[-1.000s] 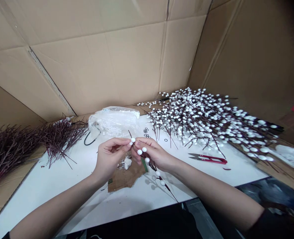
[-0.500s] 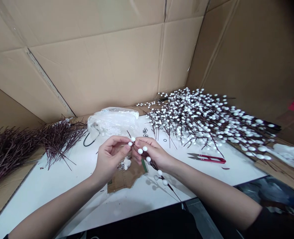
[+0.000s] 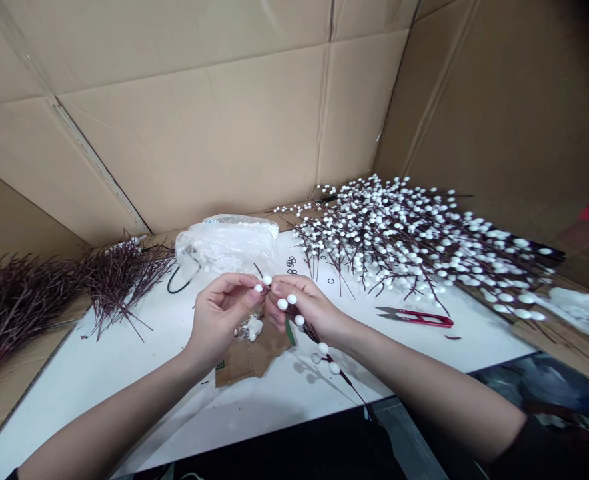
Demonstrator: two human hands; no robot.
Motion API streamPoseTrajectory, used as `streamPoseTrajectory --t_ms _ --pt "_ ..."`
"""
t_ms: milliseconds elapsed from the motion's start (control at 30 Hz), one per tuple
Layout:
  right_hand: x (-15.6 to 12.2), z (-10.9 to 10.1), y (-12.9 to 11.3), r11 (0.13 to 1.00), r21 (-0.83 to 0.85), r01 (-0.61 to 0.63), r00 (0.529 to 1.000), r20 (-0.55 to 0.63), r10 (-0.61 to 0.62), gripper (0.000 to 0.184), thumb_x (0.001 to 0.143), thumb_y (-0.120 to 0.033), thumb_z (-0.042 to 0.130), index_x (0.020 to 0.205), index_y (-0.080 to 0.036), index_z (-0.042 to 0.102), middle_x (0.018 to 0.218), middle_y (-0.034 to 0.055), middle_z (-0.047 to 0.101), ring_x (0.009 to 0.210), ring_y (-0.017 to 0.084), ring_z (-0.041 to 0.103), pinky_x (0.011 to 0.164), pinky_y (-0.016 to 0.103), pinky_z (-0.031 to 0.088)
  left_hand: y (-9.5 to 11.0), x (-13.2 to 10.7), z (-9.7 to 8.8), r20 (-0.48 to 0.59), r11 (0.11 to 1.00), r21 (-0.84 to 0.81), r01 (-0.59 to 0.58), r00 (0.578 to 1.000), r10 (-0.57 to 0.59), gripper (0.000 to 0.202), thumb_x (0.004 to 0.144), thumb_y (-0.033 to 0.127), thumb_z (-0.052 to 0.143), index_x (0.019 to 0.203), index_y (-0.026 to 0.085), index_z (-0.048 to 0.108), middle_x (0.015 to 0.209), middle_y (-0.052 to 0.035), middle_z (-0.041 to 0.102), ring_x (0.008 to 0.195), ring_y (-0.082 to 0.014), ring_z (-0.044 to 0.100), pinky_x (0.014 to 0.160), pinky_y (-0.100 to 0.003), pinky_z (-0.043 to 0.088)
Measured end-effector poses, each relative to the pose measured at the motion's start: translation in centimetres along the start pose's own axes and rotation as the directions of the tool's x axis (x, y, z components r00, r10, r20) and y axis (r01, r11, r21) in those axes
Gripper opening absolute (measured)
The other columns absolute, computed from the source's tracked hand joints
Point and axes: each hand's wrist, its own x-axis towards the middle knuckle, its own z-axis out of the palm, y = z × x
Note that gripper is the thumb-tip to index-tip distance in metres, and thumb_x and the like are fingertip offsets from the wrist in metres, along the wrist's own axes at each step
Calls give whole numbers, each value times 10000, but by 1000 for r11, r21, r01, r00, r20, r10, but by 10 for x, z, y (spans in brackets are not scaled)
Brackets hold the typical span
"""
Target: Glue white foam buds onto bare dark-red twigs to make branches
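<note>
My right hand (image 3: pixel 302 303) is closed around a dark brown artificial berry stem (image 3: pixel 342 375) with several white berries along it. The stem's lower end slants down toward the table's front edge. Between thumb and fingertips, my left hand (image 3: pixel 224 310) pinches a small white berry (image 3: pixel 258 288) close to the stem's upper part. Both sets of fingertips nearly meet there, and how the berry sits on its twig is hidden. Below the hands lies a torn brown cardboard piece (image 3: pixel 254 363) with a whitish lump (image 3: pixel 253 328) on it.
A clear bag of white berries (image 3: pixel 227 240) rests behind my hands. Finished-looking berry branches (image 3: pixel 399 233) are heaped at right, with red-handled snips (image 3: pixel 414 317) in front. Bare brown twigs (image 3: pixel 117 283) lie at left. Small black rings (image 3: pixel 291 265) dot the white table (image 3: pixel 154 360). Cardboard walls (image 3: pixel 199 127) enclose it.
The berry in my left fingers has shifted very slightly left. The stem's lower part has swung a little to the right; both hands stay almost in place.
</note>
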Motion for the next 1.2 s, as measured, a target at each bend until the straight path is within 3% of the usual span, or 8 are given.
streamPoseTrajectory --t_ms 1200 --pt "-1 1 0 1000 -14 -4 1000 -27 4 316 895 -299 494 614 -153 499 518 -33 516 447 87 483 485 236 364 -1 0 0 -51 999 40 -10 999 12 97 704 206 725 789 179 687 855 -40 701 790 -144 651 719 -254 545"
